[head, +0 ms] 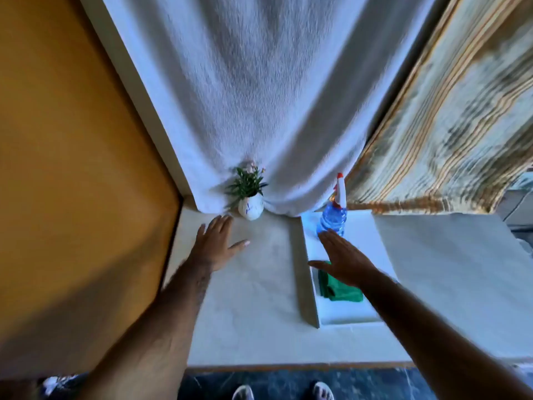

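Item: spray bottle [331, 219], upright just past my right hand [344, 262], fingers straight and empty like the left hand [215, 245]; I'd grasp its body low, avoiding tipping.

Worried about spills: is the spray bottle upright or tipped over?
Upright: the spray bottle stands with its nozzle on top, just beyond the right hand.

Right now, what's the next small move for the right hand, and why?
Probably ease the right hand forward and close it round the blue spray bottle: its straight fingers point at the bottle, close to it, holding nothing, above the green cloth.
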The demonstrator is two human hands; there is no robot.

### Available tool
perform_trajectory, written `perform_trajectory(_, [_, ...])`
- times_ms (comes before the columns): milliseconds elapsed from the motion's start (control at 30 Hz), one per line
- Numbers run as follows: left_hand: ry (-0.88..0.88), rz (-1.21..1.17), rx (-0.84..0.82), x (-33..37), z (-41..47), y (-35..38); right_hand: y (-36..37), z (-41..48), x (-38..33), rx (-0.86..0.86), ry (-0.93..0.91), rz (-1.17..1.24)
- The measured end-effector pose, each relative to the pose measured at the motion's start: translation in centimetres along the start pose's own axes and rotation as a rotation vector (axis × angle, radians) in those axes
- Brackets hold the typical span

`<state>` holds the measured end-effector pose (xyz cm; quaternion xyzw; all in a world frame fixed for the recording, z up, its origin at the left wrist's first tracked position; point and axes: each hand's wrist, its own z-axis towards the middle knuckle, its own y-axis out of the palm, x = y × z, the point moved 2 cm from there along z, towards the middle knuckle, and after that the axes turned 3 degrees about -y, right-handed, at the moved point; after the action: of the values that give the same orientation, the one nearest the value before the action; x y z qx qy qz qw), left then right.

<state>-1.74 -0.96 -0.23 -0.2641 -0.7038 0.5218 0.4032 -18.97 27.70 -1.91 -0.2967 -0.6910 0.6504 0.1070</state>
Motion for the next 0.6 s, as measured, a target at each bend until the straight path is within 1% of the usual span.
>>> perform_trajectory(67, [-0.021, 0.053, -0.047, -0.6, -0.5, 2.2, 2.1, -0.8, 0.6, -0.112, 0.067, -0.010])
perform_trajectory(100, [-0.042, 0.066, -0.068, -1.1, -1.1, 3.7, 3.2, -1.6, 1.1, -0.135, 0.100, -0.022])
perform_trajectory(200, [-0.091, 0.072, -0.130, -2.5, -2.8, 7.9, 5.9, -3.0, 1.9, -0.124, 0.128, -0.042])
perform_trajectory(300, [-0.123, 0.106, -0.157, -3.6, -3.9, 10.9, 8.3, -3.6, 2.7, -0.095, 0.169, 0.025])
perform_trajectory(367, [-0.096, 0.105, -0.105, -3.8, -4.4, 12.0, 10.0, -4.1, 3.0, -0.082, 0.179, 0.029])
perform_trajectory(467, [-0.028, 0.109, 0.061, -4.4, -4.4, 13.2, 10.9, -4.7, 2.9, -0.039, 0.200, 0.105])
perform_trajectory(533, [-0.028, 0.132, 0.100, -4.9, -4.7, 14.0, 10.4, -4.6, 2.7, 0.023, 0.248, 0.276])
perform_trajectory(600, [-0.024, 0.164, 0.131, -5.4, -4.8, 15.0, 9.1, -3.8, 3.0, 0.142, 0.334, 0.469])
